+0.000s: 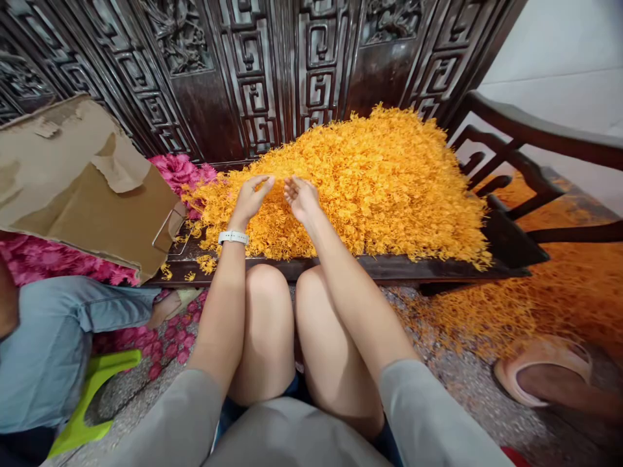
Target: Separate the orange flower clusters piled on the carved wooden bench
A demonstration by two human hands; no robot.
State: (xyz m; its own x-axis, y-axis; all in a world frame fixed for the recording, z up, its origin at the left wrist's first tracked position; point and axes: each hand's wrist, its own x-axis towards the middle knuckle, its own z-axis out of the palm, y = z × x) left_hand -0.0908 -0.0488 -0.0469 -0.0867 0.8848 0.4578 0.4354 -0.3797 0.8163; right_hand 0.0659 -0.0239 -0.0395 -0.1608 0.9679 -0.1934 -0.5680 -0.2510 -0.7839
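A big heap of orange-yellow artificial flower pieces (pixel 379 188) covers a dark wooden bench (pixel 413 267). Both of my hands are raised at the near left part of this heap, a small gap between them. My left hand (pixel 250 201), with a pale watch strap at the wrist, has thumb and forefinger apart and pointing right. Facing it is my right hand (pixel 302 198), palm turned inward, its fingers loosely curved and spread. No piece can be made out in either hand against the same-coloured heap.
An opened cardboard box (pixel 87 188) leans at the left, near pink artificial flowers (pixel 178 174). A seated person's jeans (pixel 82 318) and a green stool (pixel 97 395) are beside me. Orange strands (pixel 530 298) and another person's foot (pixel 549 376) are at the right. Carved panels (pixel 257 71) stand behind.
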